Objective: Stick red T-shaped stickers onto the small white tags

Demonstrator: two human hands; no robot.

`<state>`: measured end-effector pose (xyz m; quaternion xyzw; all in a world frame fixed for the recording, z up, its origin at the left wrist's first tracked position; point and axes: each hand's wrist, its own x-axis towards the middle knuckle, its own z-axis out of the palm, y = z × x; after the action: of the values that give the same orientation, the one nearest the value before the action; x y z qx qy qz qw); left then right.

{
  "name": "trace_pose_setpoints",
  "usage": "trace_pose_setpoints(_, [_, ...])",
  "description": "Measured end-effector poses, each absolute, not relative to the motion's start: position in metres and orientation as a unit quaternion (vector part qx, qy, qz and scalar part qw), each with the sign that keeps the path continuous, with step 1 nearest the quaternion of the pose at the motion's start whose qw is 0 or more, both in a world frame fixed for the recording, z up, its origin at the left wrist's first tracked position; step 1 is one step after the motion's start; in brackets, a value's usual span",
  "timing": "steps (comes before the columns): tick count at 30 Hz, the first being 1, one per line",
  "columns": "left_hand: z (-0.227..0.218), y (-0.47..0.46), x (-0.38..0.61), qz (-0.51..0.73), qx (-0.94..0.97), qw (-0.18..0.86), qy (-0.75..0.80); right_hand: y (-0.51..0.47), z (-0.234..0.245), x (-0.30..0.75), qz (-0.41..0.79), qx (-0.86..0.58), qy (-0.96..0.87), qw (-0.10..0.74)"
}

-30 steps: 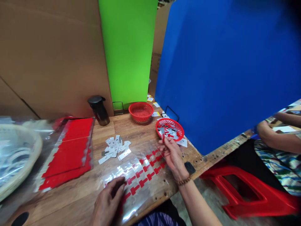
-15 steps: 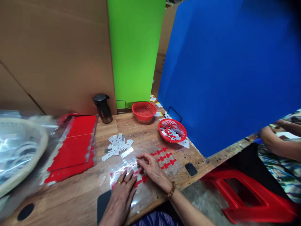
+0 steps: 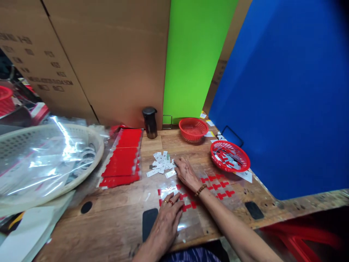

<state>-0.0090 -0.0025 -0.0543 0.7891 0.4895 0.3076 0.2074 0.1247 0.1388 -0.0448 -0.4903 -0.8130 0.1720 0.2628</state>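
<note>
My left hand (image 3: 168,214) lies flat with fingers spread on a clear plastic sheet (image 3: 188,222) that carries rows of red cut-out pieces (image 3: 187,208). Rings show on its fingers. Reaching beyond the sheet, my right hand (image 3: 187,174), with a beaded bracelet at the wrist, has its bent fingertips at the right edge of a loose pile of white and silvery flat strips (image 3: 163,162). It seems to touch a strip without having lifted it; the thumb is largely hidden. More red pieces (image 3: 216,186) lie in rows right of my right wrist.
A red basket (image 3: 249,160) of mixed pieces and another red basket (image 3: 193,128) stand at the back, near a dark lidded bottle (image 3: 150,123). Red sheets (image 3: 122,156) and a large white basket (image 3: 99,149) occupy the left. Cardboard, green and blue panels (image 3: 278,109) border the table.
My right hand has moved from above the plastic sheet, where its fingers were drawn together, forward to the strip pile. My left hand stays on the sheet. The view has turned left.
</note>
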Motion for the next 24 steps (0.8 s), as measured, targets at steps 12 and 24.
trace_pose_setpoints(12, [-0.033, 0.003, -0.029, 0.414, 0.526, 0.413, 0.617, 0.160, -0.034, 0.129, 0.200, -0.475, -0.816, 0.262])
trace_pose_setpoints(24, [-0.006, 0.020, -0.022, 0.478, 0.139, 0.746, 0.443, 0.052, -0.012, 0.130, 0.212, -0.362, -0.838, 0.349])
